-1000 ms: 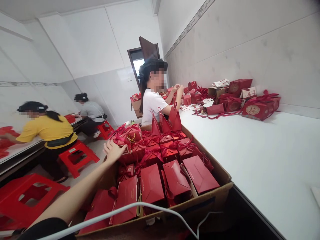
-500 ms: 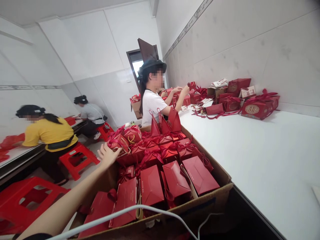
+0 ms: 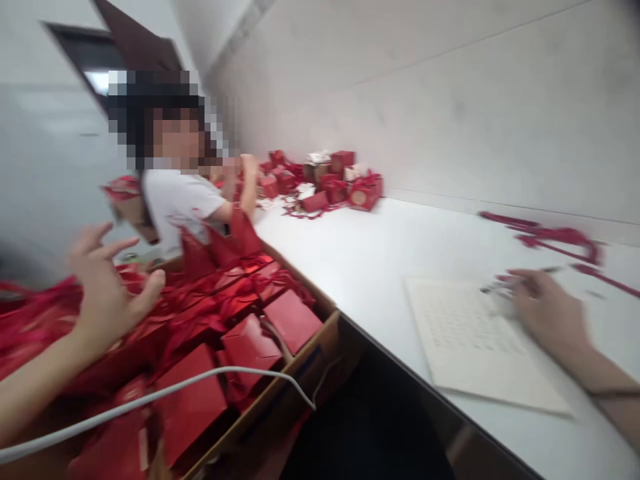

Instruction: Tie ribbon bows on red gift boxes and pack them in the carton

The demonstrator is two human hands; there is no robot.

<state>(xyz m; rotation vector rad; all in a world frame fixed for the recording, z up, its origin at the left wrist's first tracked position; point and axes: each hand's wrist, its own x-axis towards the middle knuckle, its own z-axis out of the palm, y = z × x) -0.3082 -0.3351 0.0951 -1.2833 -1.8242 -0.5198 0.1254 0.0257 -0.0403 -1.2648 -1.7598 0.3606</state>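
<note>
My left hand (image 3: 107,287) is raised above the carton (image 3: 327,320) of red gift boxes (image 3: 190,400), fingers spread and nothing in them. On the white table at right, my right hand (image 3: 550,320) is closed around a thin pen (image 3: 493,288), smeared by motion. The pen's tip end is over the upper right of a sheet of paper (image 3: 465,340) that carries rows of writing, too blurred to read. Dark red ribbons (image 3: 560,239) lie on the table beyond my right hand.
A co-worker in a white shirt (image 3: 175,200) is at the table's far end, arms raised near a pile of red boxes (image 3: 340,183) and cards. A white cable (image 3: 200,380) crosses in front of the carton. The wall (image 3: 425,120) borders the table.
The view has swung right, bringing my right hand, the pen and the paper into sight. My left hand has come away from a red box in the carton and opened.
</note>
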